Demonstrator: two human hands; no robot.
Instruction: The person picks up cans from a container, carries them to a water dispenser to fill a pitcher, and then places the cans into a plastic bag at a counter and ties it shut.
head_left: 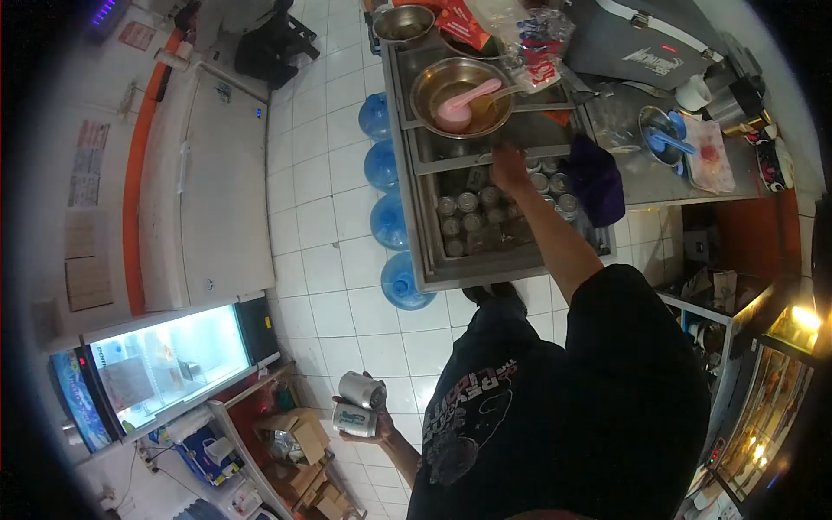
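Note:
Two silver cans (363, 390) lie stacked in my left hand (357, 423), which is held low on the left side with its fingers around them. My right arm reaches forward over an open chest cooler (425, 282) full of cans (468, 204). At the near edge of the cooler's metal lid (433, 154) is my right hand (510, 168), its fingers blurred and partly hidden. On the lid just beyond it stands a metal bowl (419, 100) with a pink ladle (457, 106) in it.
A purple cloth (596, 184) hangs at the cooler's right side. Blue water jugs (390, 219) line its left side on the tiled floor. The counter on the right holds a grey cool box (637, 43). A lit display fridge (178, 360) stands at left.

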